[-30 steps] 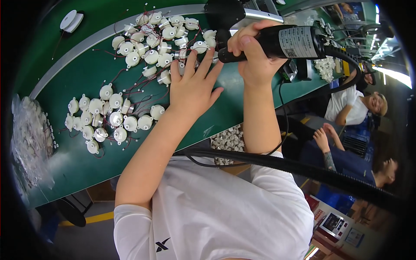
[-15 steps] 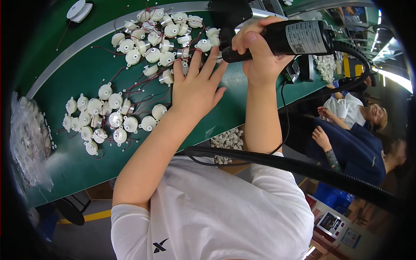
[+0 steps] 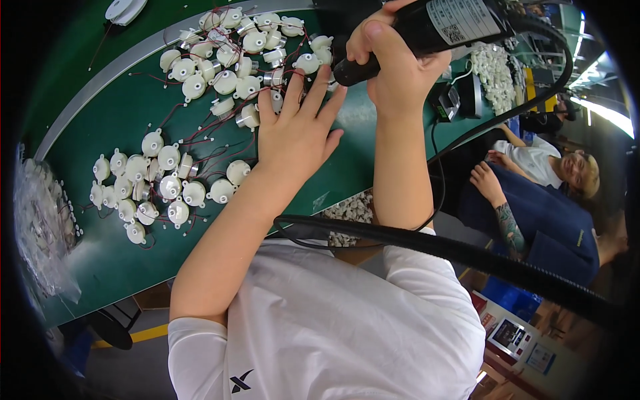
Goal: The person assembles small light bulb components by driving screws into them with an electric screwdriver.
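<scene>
My left hand [image 3: 293, 137] lies palm down with its fingers spread. Its fingertips reach the lower right edge of a far cluster of white round motors [image 3: 254, 41], some with metal sides, all trailing thin red and dark wires. Gripped in my right hand [image 3: 400, 77] is a black power screwdriver [image 3: 460, 20] with a white label. Its nose points left, just beyond my left fingertips, and the tip is hard to make out there. A second group of the same motors [image 3: 169, 187] sits to the left of my left forearm.
A clear plastic bag of parts [image 3: 43, 227] lies at the green table's [image 3: 113, 267] left end. Black cables cross before my right arm. A box of small white parts [image 3: 350, 210] stands below the table edge. White pieces [image 3: 493, 73] pile farther right, near two people [image 3: 533, 207].
The whole view has shifted slightly, so the motors appear farther left and up. The screwdriver's rear end has risen in the picture. My left hand stays spread beside the motors.
</scene>
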The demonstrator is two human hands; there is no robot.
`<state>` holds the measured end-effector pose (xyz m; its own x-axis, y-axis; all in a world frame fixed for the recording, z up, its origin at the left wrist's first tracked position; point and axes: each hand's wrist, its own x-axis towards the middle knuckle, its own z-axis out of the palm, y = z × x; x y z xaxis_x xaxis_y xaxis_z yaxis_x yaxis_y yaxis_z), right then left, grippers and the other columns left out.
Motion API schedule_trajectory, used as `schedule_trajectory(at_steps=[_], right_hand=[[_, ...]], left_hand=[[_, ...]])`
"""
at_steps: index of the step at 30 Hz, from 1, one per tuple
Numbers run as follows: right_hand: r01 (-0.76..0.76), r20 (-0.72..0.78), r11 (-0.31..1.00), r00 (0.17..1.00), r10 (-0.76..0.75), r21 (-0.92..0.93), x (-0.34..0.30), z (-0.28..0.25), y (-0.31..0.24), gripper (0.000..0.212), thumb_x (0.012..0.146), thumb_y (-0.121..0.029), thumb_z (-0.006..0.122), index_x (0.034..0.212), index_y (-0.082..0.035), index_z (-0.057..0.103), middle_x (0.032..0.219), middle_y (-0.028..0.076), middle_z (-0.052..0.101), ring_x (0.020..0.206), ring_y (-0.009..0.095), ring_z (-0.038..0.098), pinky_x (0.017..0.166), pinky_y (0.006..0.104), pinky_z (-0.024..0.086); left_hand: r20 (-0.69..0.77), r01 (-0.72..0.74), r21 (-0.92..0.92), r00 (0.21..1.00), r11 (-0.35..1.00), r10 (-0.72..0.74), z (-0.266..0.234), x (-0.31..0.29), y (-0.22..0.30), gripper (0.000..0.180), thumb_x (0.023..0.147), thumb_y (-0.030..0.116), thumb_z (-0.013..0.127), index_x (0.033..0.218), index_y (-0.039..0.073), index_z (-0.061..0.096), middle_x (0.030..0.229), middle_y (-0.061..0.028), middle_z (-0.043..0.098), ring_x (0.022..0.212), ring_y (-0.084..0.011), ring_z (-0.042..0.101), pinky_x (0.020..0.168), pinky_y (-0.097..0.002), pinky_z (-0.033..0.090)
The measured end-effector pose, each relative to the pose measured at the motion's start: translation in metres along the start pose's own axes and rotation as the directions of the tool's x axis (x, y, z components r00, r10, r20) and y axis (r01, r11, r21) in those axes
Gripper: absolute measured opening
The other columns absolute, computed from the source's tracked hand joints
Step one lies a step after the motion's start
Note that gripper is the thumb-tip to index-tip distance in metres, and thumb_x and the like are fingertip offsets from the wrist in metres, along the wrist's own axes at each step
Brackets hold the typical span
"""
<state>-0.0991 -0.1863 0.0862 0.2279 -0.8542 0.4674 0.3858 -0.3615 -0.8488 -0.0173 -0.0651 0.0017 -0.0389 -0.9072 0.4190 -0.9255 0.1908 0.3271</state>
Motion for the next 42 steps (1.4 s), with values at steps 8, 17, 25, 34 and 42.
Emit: schedule_trajectory(at_steps=[8, 17, 25, 34, 42], right_hand=[[0.016, 0.027, 1.000, 0.999, -0.016, 0.019, -0.008, 0.006, -0.009, 0.029, 0.081, 0.007, 0.067, 0.104, 0.005, 0.050, 0.071, 0.011, 0.059, 0.055, 0.016, 0.058, 0.052, 0.0299, 0.049], [0.437, 0.320, 0.816, 0.765, -0.559, 0.379, 0.018, -0.018, 0.034, 0.032, 0.081, 0.004, 0.070, 0.106, 0.002, 0.050, 0.077, 0.011, 0.061, 0.061, 0.017, 0.061, 0.057, 0.0297, 0.052], [0.064, 0.051, 0.991, 0.997, -0.058, -0.115, -0.013, -0.004, -0.014, 0.027, 0.078, 0.011, 0.058, 0.104, 0.003, 0.052, 0.068, 0.010, 0.057, 0.052, 0.019, 0.054, 0.052, 0.0343, 0.048], [0.287, -0.179, 0.958, 0.942, -0.283, -0.002, -0.020, -0.052, -0.073, 0.028, 0.080, 0.011, 0.059, 0.107, 0.005, 0.053, 0.069, 0.009, 0.059, 0.054, 0.017, 0.055, 0.054, 0.0322, 0.048], [0.253, -0.245, 0.964, 0.933, -0.265, -0.080, -0.022, -0.072, -0.070, 0.027, 0.080, 0.012, 0.062, 0.105, 0.005, 0.055, 0.070, 0.008, 0.060, 0.054, 0.016, 0.056, 0.053, 0.0312, 0.047]], left_hand=[[-0.014, 0.008, -0.005, 1.000, 1.000, -0.008, 0.001, -0.001, -0.001, 0.068, 0.072, 0.040, 0.078, 0.134, 0.022, 0.059, 0.149, -0.0041, 0.043, 0.133, -0.0306, 0.040, 0.100, -0.0631, 0.032], [-0.003, 0.014, -0.012, 1.000, 1.000, -0.015, -0.004, 0.002, 0.002, 0.064, 0.072, 0.039, 0.078, 0.132, 0.022, 0.061, 0.150, -0.0045, 0.043, 0.134, -0.0311, 0.040, 0.100, -0.0640, 0.033], [-0.034, -0.022, 0.017, 0.999, 1.000, 0.022, -0.004, 0.006, 0.000, 0.055, 0.074, 0.031, 0.077, 0.127, 0.022, 0.064, 0.145, -0.0033, 0.048, 0.132, -0.0294, 0.043, 0.100, -0.0631, 0.031], [-0.144, -0.121, 0.011, 0.982, 0.993, 0.121, 0.001, -0.010, 0.004, 0.034, 0.076, 0.024, 0.077, 0.110, 0.025, 0.070, 0.118, 0.0079, 0.060, 0.131, -0.0269, 0.043, 0.102, -0.0617, 0.020], [-0.125, -0.063, 0.076, 0.990, 0.995, 0.073, -0.012, -0.031, 0.021, 0.039, 0.073, 0.026, 0.078, 0.111, 0.020, 0.070, 0.112, 0.0062, 0.060, 0.131, -0.0277, 0.043, 0.104, -0.0626, 0.018]])
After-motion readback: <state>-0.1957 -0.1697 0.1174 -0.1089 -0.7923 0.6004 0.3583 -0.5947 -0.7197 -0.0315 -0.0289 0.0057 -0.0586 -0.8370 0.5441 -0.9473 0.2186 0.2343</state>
